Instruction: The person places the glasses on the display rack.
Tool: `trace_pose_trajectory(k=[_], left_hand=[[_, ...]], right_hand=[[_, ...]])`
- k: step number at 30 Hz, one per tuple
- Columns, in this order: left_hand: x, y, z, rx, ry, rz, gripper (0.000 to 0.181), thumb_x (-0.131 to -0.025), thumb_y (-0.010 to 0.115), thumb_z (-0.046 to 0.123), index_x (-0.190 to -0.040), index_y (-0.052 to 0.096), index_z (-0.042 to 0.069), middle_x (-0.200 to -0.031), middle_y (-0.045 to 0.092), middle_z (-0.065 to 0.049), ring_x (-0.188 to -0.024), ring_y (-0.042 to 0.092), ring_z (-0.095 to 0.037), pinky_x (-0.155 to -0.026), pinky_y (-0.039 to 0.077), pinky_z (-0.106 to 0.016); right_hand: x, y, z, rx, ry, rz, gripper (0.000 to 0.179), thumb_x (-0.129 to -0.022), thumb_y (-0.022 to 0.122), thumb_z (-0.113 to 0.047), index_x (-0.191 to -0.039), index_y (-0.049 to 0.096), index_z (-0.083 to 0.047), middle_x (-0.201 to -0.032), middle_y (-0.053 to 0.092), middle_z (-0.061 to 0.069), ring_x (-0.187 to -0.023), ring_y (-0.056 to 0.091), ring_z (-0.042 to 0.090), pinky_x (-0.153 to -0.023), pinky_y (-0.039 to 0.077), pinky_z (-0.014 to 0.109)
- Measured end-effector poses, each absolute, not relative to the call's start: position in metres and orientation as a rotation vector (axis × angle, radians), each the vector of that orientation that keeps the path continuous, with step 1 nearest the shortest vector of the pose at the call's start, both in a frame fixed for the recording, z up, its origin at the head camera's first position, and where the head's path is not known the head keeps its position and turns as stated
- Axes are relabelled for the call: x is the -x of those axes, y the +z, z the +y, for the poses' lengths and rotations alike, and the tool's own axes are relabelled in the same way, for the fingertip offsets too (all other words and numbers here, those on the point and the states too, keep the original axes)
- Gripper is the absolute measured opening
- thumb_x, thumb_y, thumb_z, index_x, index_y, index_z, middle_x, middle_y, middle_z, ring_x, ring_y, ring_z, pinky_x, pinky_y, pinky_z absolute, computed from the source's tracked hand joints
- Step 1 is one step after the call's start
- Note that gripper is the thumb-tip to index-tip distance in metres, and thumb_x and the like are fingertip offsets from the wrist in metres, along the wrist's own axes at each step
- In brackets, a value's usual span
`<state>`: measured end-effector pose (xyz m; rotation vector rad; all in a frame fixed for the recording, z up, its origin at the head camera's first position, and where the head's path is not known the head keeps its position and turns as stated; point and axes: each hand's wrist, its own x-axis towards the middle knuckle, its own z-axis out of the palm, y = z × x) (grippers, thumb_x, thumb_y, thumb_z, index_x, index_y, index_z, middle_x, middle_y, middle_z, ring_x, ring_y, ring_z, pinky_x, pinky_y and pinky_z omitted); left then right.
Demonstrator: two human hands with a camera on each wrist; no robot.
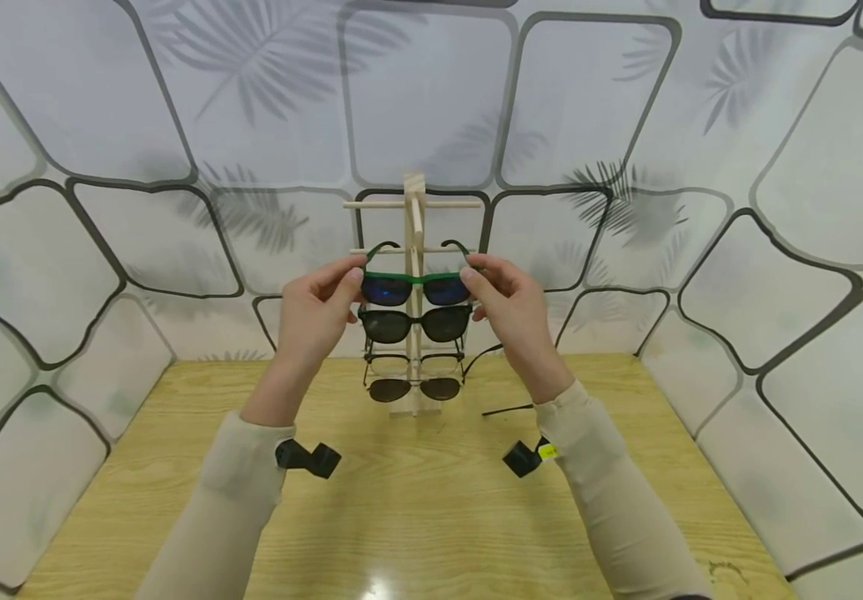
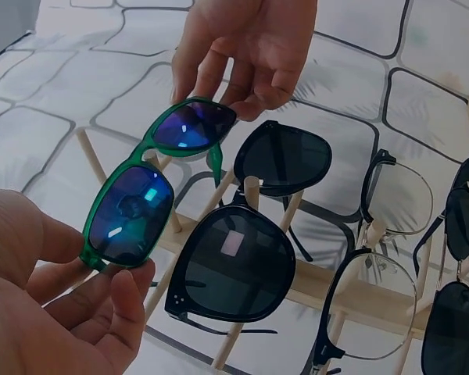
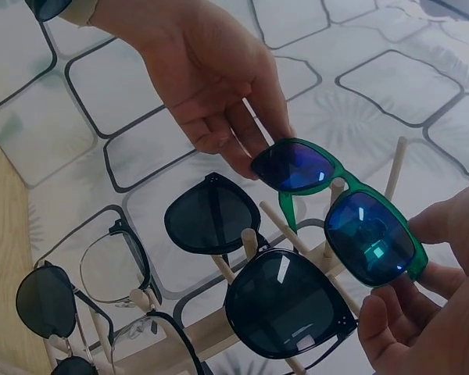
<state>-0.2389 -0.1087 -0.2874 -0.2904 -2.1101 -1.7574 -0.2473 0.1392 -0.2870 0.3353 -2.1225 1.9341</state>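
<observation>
Green-framed sunglasses (image 1: 387, 291) with blue mirrored lenses are between my hands, at the upper part of a wooden glasses rack (image 1: 414, 185). My left hand (image 1: 313, 315) pinches one outer end of the frame between thumb and fingers. At the other end, my right hand (image 1: 515, 318) pinches the frame the same way. In the right wrist view, a wooden peg (image 3: 338, 187) shows right at the bridge of the green sunglasses (image 3: 371, 239). Their temples point back toward the rack. Black sunglasses (image 2: 233, 264) hang on the rack just below.
Below the black pair hang clear half-rim glasses (image 1: 441, 364) and thin-framed dark sunglasses (image 1: 389, 390). The rack stands on a wood-grain table (image 1: 416, 517) before a patterned backdrop (image 1: 431, 100). Thin crossbars (image 1: 374, 204) stick out sideways near its top. A thin black strip (image 1: 508, 410) lies at right.
</observation>
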Motion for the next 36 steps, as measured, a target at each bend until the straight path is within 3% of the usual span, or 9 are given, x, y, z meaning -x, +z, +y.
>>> trace_pose_trajectory(k=[7,13,19,28,36], left_hand=[[0.242,-0.288,-0.109,0.290,-1.774,-2.107,0.031,-0.108,0.063,0.017,-0.135,0.073,0.010,-0.088,0.075,0.002,-0.077,0.068,-0.010,-0.061,0.053,-0.018],[0.243,-0.287,-0.110,0.295,-1.766,-2.124,0.031,-0.108,0.062,0.019,-0.137,0.072,0.010,-0.087,0.074,0.005,-0.077,0.067,-0.010,-0.061,0.053,-0.018],[0.245,-0.287,-0.111,0.302,-1.778,-2.126,0.032,-0.108,0.062,0.019,-0.137,0.072,0.010,-0.088,0.074,0.008,-0.078,0.068,-0.012,-0.062,0.054,-0.021],[0.248,-0.288,-0.110,0.292,-1.778,-2.143,0.033,-0.109,0.062,0.019,-0.139,0.071,0.010,-0.114,0.076,-0.020,-0.079,0.068,-0.009,-0.063,0.055,-0.021],[0.249,-0.289,-0.111,0.310,-1.797,-2.127,0.033,-0.109,0.061,0.019,-0.140,0.070,0.010,-0.120,0.074,-0.024,-0.079,0.067,-0.008,-0.061,0.052,-0.017]], right_hand=[[0.251,-0.287,0.139,-0.326,1.947,-2.124,0.038,-0.105,0.068,-0.026,-0.140,0.068,-0.013,-0.104,0.069,-0.003,-0.088,0.063,0.017,-0.069,0.056,0.026],[0.255,-0.288,0.139,-0.338,1.948,-2.125,0.038,-0.105,0.067,-0.026,-0.140,0.067,-0.012,-0.101,0.068,-0.005,-0.086,0.063,0.016,-0.070,0.057,0.031],[0.256,-0.287,0.139,-0.329,1.941,-2.141,0.037,-0.105,0.067,-0.027,-0.140,0.068,-0.013,-0.102,0.068,-0.005,-0.084,0.063,0.015,-0.068,0.055,0.026],[0.259,-0.288,0.138,-0.320,1.935,-2.137,0.037,-0.105,0.067,-0.025,-0.139,0.067,-0.010,-0.099,0.068,-0.008,-0.085,0.063,0.016,-0.065,0.054,0.024],[0.260,-0.288,0.137,-0.320,1.925,-2.139,0.036,-0.106,0.067,-0.026,-0.139,0.068,-0.013,-0.101,0.068,-0.005,-0.089,0.064,0.024,-0.065,0.054,0.024]])
